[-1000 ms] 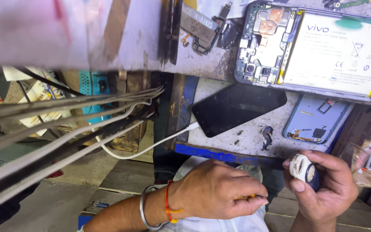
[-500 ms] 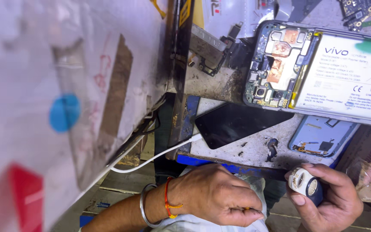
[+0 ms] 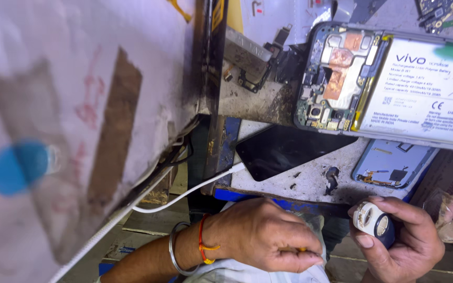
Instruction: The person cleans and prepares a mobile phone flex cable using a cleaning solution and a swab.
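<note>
Gripping, right hand point(image 3: 399, 236): a small round black-and-white cylinder point(image 3: 371, 221) is held closed between thumb and fingers, white end turned toward the left hand, just below the table edge.
Left hand point(image 3: 260, 241): fingers curled shut, pinched on something thin and yellowish at the fingertips; what it is cannot be told. Rested on grey cloth point(image 3: 247, 272) at the lap.
Left wrist: a metal bangle point(image 3: 175, 256) and a red-orange thread band point(image 3: 204, 246) are worn.
Opened phone point(image 3: 394, 89): laid on the table point(image 3: 310, 183), back removed, circuit board exposed at its left end, large white battery with black print and a green mark filling the rest.
Black glass panel point(image 3: 284, 152): laid flat below the phone, one corner near the table edge.
Blue back cover point(image 3: 391, 165): partly tucked under the phone, at right.
White cable point(image 3: 184, 194): run from the table edge down to lower left.
Room: left half is blocked by a blurred pale board point(image 3: 69, 131); open space is seen only between table edge and the hands.
</note>
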